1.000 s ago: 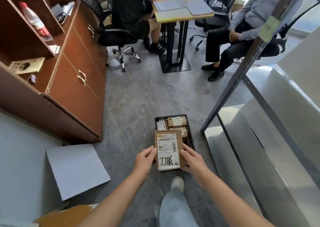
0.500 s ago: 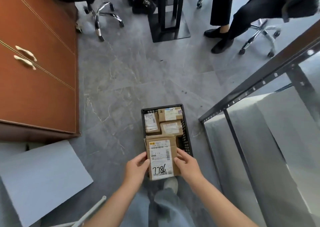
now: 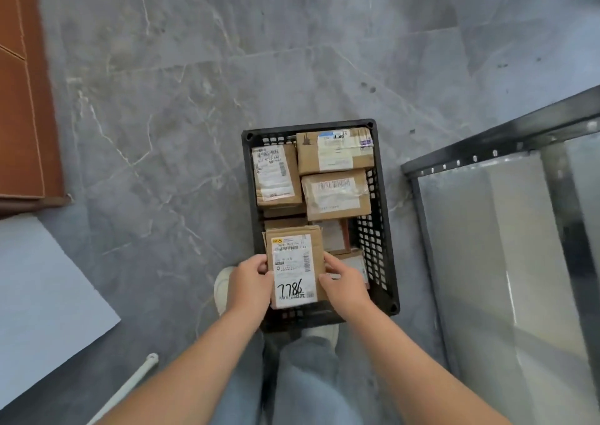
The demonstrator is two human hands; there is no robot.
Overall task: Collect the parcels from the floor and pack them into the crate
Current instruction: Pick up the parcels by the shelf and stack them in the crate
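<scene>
bare at the left hand (image 3: 251, 283) and the right hand (image 3: 345, 286). bare too along the left forearm (image 3: 194, 369) and the right forearm (image 3: 415, 366), down to the bottom edge of the view. clothed below in loose light blue denim trousers (image 3: 308, 389), washed paler down the front of the leg, with soft folds in the cloth. shod in off-white shoes with smooth rounded toes: left shoe (image 3: 222, 290) seen along its toe and side, right shoe (image 3: 326, 331) seen only at the toe, past the trouser hem. too blurred to tell laces or stitching.
</scene>
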